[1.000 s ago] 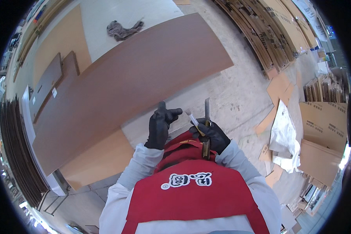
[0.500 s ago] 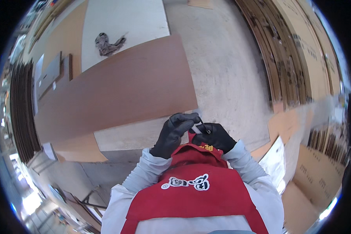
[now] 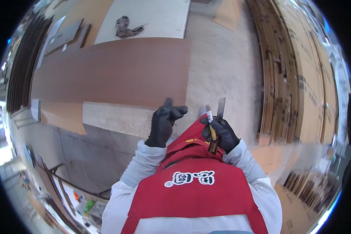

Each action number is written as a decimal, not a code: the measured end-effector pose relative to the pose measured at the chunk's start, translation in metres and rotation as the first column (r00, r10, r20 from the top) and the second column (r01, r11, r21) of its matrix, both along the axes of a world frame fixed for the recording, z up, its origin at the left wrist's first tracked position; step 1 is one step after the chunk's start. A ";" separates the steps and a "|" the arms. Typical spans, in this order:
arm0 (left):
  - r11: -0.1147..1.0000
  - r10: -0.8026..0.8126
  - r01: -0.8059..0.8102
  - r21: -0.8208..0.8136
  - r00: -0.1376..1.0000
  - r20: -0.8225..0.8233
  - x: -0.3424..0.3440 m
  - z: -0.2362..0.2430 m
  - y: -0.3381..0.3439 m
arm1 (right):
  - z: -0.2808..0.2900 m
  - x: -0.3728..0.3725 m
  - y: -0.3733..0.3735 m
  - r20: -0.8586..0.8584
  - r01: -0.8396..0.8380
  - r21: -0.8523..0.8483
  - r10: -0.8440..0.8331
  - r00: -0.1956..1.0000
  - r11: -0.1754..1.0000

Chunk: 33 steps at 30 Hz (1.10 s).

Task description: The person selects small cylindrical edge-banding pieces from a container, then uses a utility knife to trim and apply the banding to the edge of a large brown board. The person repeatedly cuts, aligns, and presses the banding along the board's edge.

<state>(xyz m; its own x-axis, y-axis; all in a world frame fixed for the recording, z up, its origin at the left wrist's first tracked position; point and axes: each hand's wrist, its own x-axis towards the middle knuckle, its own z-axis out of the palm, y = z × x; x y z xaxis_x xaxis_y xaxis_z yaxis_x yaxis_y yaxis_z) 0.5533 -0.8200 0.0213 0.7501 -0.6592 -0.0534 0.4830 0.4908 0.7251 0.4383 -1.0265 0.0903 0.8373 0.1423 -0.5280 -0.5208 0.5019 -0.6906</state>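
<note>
A white-and-yellow stick (image 3: 209, 116) and a flat metal blade (image 3: 221, 107) sit right of the brown panel's (image 3: 117, 74) near corner; the black-gloved right hand (image 3: 225, 135) is clamped on both; the gloved left hand (image 3: 162, 124), fingers apart and empty, is at the panel's near edge; beyond the panel lies a crumpled grey cloth (image 3: 128, 29); stacked cardboard (image 3: 318, 82) stands well to its right.

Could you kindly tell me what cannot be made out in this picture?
All in the head view:
- Whether the blade and the dark piece below join: the right hand and stick cover the part between.
- The white panel's far end: cut off by the upper edge.
- Cardboard beneath the brown board: covered by it.
- What the green item is: too small and blurred.
</note>
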 end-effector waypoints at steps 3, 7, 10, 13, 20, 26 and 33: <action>0.919 0.047 -0.092 0.384 0.991 0.126 -0.007 0.053 -0.053 | -0.011 0.027 -0.024 -0.028 -0.112 0.014 0.113 0.993 0.994; 0.896 0.143 -0.118 0.428 0.989 -0.027 0.001 0.069 -0.124 | -0.024 0.073 -0.075 0.052 -0.290 0.112 0.286 0.957 0.950; 0.801 0.352 -0.283 0.527 0.935 -0.033 0.014 0.071 -0.163 | -0.016 0.109 -0.105 0.009 -0.358 0.036 0.358 0.934 0.933; 0.628 0.634 -0.565 0.534 0.770 0.069 0.017 0.071 -0.198 | -0.018 0.128 -0.130 0.022 -0.443 -0.063 0.445 0.895 0.894; 0.694 0.538 -0.506 0.511 0.837 0.098 0.059 0.057 -0.211 | -0.029 0.183 -0.159 0.022 -0.564 -0.241 0.586 0.810 0.790; 0.792 0.592 -0.521 0.318 0.782 -0.195 0.093 0.042 -0.239 | -0.015 0.231 -0.173 -0.036 -0.475 -0.379 0.500 0.865 0.794; 0.726 0.680 -0.590 0.354 0.693 -0.240 0.131 0.028 -0.235 | -0.037 0.304 -0.210 -0.109 -0.470 -0.188 0.458 0.883 0.862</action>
<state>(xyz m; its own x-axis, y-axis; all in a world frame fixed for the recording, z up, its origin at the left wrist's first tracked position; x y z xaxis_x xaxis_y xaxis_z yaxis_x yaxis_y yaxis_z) 0.6845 -1.0552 0.0496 0.8865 0.0376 -0.4613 0.3454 0.6098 0.7134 0.7420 -1.2366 0.0537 0.6680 0.3913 -0.6330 -0.7008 0.0446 -0.7119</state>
